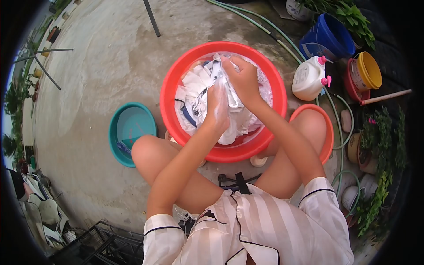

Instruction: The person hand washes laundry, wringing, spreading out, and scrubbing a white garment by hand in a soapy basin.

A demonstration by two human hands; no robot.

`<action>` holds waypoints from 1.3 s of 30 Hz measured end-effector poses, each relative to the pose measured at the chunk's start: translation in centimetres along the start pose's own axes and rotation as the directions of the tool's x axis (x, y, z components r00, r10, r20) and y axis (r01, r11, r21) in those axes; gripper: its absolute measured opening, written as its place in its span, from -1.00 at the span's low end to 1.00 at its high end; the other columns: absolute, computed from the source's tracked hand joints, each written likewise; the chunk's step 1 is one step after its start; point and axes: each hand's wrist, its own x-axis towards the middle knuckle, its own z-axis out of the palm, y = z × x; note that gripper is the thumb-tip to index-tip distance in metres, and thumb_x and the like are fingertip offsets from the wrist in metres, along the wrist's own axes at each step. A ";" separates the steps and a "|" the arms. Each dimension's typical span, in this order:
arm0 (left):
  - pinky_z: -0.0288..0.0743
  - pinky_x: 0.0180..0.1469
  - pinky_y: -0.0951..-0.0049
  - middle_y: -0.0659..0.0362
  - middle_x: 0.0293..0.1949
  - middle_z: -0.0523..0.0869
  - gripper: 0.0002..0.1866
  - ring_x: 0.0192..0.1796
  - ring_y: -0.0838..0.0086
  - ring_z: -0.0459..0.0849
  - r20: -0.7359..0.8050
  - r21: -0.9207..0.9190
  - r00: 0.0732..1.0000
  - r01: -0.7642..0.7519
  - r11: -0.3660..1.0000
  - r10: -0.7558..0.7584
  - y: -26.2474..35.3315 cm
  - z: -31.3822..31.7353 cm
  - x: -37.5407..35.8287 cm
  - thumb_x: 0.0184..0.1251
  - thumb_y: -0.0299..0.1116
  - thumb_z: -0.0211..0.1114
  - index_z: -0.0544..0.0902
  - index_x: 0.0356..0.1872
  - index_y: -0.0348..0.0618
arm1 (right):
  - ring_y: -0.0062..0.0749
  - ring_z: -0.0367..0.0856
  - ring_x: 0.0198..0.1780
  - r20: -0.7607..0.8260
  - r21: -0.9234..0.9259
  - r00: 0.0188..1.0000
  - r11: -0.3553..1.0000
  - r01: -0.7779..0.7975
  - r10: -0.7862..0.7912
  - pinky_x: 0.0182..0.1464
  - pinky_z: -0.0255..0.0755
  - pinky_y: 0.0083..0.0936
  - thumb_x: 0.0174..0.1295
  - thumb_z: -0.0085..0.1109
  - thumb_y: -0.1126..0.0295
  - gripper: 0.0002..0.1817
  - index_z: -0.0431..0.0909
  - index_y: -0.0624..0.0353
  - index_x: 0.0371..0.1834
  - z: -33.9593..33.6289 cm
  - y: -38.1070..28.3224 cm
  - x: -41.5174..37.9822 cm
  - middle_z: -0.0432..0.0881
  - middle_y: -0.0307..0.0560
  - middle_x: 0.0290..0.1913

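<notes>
White clothes point(196, 84) with dark trim lie wet in a large red basin point(170, 128) between the knees, with suds at its right side. My left hand point(217, 106), wet with foam, is closed on the white cloth over the middle of the basin. Beyond it and to the right, my right hand point(242, 77) grips the same cloth near the basin's far side, its fingers bent inward. Both hands are close together, and part of the bunched cloth is hidden between them.
A teal basin point(114, 137) with water stands at the left. To the right are a white jug point(307, 79) with pink caps, a second red basin point(329, 141), a blue bucket point(324, 44), a yellow bucket point(370, 70), a green hose point(287, 37) and potted plants.
</notes>
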 end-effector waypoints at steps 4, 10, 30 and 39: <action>0.41 -0.32 0.56 0.30 -0.40 0.50 -0.73 -0.37 0.63 0.49 0.089 -0.212 0.996 0.048 0.976 -0.029 1.1 -0.7 1.9 0.39 -0.16 -0.06 0.48 -0.26 -0.13 | -0.16 0.37 -0.70 0.104 -0.109 0.965 0.962 0.252 -0.241 -0.61 0.22 -0.38 0.08 0.16 0.30 -0.70 0.38 0.22 -0.69 0.2 -2.5 -2.6 0.40 -0.02 -0.70; 0.49 -0.21 0.50 0.25 -0.27 0.55 -0.71 -0.25 0.56 0.57 0.517 -0.431 0.855 0.205 0.879 0.054 -2.0 -7.0 7.1 0.41 -0.13 -0.11 0.46 -0.16 -0.10 | -0.19 0.41 -0.70 0.228 -0.153 0.854 0.849 0.506 -0.468 -0.63 0.25 -0.39 0.04 0.18 0.31 -0.69 0.34 0.18 -0.73 0.5 -2.6 -3.5 0.39 -0.04 -0.73; 0.43 -0.17 0.50 0.22 -0.23 0.55 -0.67 -0.21 0.55 0.54 -0.037 -0.184 0.986 0.151 0.971 -0.160 1.2 -0.2 1.9 0.39 -0.21 -0.13 0.47 -0.06 -0.21 | -0.13 0.41 -0.67 0.110 -0.189 0.974 0.958 0.214 -0.196 -0.60 0.26 -0.36 0.10 0.14 0.30 -0.70 0.40 0.22 -0.69 0.0 -2.4 -1.7 0.41 0.00 -0.70; 0.42 -0.20 0.50 0.21 -0.25 0.54 -0.67 -0.22 0.56 0.53 -0.043 0.000 0.986 0.160 0.987 -0.160 1.0 0.1 0.7 0.40 -0.20 -0.14 0.47 -0.08 -0.23 | -0.13 0.25 -0.72 0.005 -0.092 0.995 0.991 0.096 -0.096 -0.62 0.14 -0.36 0.16 0.10 0.25 -0.65 0.37 0.25 -0.66 0.0 -1.1 -1.5 0.32 0.06 -0.73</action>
